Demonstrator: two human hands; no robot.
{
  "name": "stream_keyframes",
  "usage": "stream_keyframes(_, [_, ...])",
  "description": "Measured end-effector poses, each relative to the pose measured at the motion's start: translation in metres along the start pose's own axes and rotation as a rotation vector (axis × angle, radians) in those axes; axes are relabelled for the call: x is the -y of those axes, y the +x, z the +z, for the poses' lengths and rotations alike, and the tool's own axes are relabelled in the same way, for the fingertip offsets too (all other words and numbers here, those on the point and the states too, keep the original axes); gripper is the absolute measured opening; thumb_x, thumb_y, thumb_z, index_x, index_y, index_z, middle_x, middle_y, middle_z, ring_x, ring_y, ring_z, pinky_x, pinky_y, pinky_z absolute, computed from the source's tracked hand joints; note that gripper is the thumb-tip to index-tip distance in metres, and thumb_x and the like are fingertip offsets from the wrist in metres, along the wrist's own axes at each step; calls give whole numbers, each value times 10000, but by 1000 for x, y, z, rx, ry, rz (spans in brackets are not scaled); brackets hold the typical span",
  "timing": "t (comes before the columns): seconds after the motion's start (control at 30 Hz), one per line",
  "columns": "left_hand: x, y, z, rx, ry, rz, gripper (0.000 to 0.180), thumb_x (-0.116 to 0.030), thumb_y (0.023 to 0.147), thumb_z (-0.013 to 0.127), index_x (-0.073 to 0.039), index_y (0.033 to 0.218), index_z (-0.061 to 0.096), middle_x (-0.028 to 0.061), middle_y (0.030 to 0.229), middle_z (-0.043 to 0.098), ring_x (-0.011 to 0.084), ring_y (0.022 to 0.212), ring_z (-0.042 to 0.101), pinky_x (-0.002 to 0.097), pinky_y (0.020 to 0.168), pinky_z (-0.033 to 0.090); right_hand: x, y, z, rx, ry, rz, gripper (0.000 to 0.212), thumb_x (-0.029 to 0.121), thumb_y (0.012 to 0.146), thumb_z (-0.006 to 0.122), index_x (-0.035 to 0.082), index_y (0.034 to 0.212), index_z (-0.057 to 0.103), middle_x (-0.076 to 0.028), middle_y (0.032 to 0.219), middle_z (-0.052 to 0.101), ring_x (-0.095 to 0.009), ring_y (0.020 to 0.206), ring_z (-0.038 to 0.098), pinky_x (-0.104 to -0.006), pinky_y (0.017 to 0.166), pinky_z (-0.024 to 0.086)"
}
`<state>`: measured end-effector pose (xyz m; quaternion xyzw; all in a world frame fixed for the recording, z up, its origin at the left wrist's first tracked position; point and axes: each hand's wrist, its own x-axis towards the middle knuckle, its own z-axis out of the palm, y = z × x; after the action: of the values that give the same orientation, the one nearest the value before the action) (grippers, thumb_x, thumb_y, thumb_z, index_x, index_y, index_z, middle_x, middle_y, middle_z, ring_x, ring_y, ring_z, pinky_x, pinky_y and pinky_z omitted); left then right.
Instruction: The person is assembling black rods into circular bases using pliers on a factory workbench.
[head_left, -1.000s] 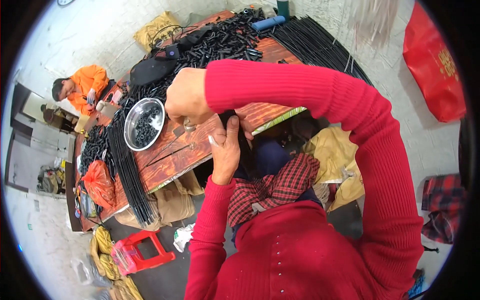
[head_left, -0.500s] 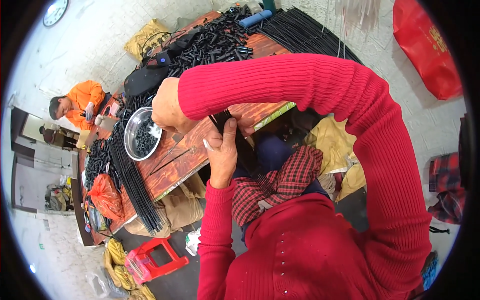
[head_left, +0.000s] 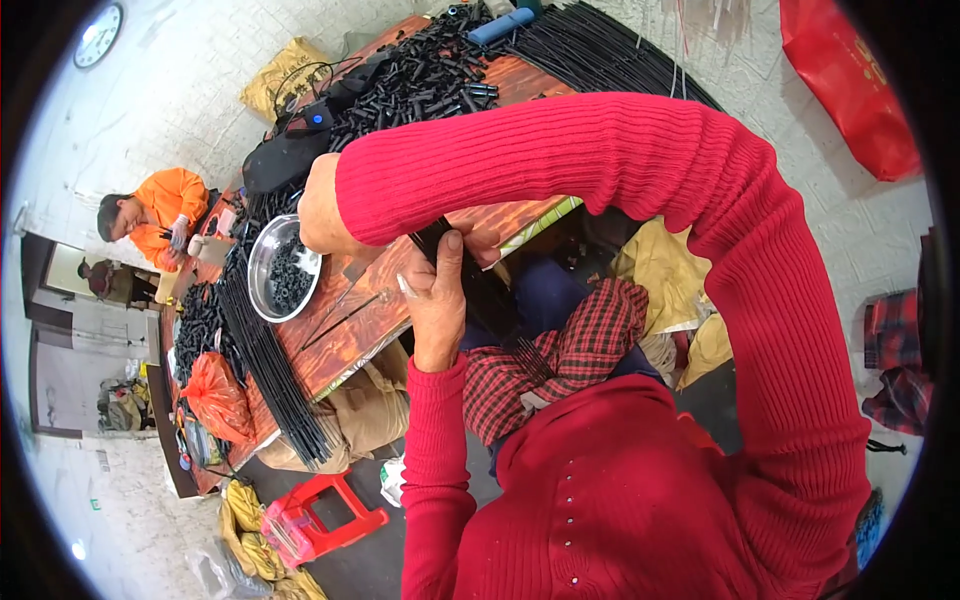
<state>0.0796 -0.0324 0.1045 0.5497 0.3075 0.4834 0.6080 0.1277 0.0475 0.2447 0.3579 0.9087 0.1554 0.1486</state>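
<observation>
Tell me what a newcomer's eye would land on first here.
The right sleeve arches red across the middle, ending in the right hand, which overlaps a bowl in view. Below it, the left hand holds a black bundle. Black parts heap the table beyond, and a red bag shows at upper right.

Own hands, qty 2: L hand (head_left: 437, 310), R hand (head_left: 325, 215). 1 blk rod bndl (head_left: 485, 300) held, 2 more bndls (head_left: 270, 360) on 1 tbl (head_left: 527, 75). 1 mtl bowl (head_left: 260, 265); rings (head_left: 290, 282) inside, too many to ct. Short blk pcs (head_left: 420, 90) on tbl: ditto. 2 loose thin rods (head_left: 345, 320) nr bowl. 1 blu cyl (head_left: 500, 27). Bags: 1 orng bag (head_left: 218, 398), 1 lg red bag (head_left: 850, 90). 1 red stool (head_left: 360, 528), 1 wall clk (head_left: 99, 36), 1 co-wkr (head_left: 172, 200).
</observation>
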Motion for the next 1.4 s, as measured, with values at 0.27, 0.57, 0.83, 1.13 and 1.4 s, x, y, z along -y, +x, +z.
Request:
stream_keyframes(0.27, [0, -1, -1, 21, 5, 39, 365, -304, 976, 596, 36, 1109, 588, 155, 890, 704, 170, 723, 666, 289, 695, 544, 5, 7, -4, 36, -39, 1, 300, 309, 763, 740, 136, 1009, 752, -27, 927, 739, -309, 871, 700, -455, 710, 527])
stream_keyframes(0.57, [-1, 6, -3, 67, 46, 64, 349, -325, 966, 610, 10, 1059, 574, 149, 877, 706, 171, 710, 669, 285, 671, 536, 2, 16, 10, -141, -67, 0, 204, 178, 750, 699, 115, 938, 744, -68, 929, 729, -257, 882, 706, -419, 649, 554])
stream_keyframes(0.83, [-4, 4, -10, 2, -45, 26, 308, -298, 957, 629, -21, 1066, 549, 148, 900, 701, 204, 734, 684, 318, 703, 570, -17, -83, 7, -1112, 479, -12, 127, 181, 788, 682, 106, 890, 693, -53, 852, 691, -259, 827, 687, -378, 669, 549])
stream_keyframes(1.13, [-26, 0, -8, -81, 201, 45, 339, -205, 933, 672, 26, 1177, 631, 74, 1048, 693, 130, 959, 617, 285, 875, 481, -13, -136, 123, -810, 1597, 191, 195, 106, 909, 625, -9, 1065, 651, -40, 1034, 645, -105, 950, 598, -273, 855, 492])
stream_keyframes(1.4, [-26, 0, -1, -92, 107, 109, 351, -87, 924, 660, 20, 1246, 572, 31, 1089, 637, 110, 995, 596, 259, 885, 475, 28, -118, 143, -865, 2069, 108, 296, 127, 920, 652, -11, 1170, 576, -76, 1088, 641, -147, 1030, 618, -305, 903, 517])
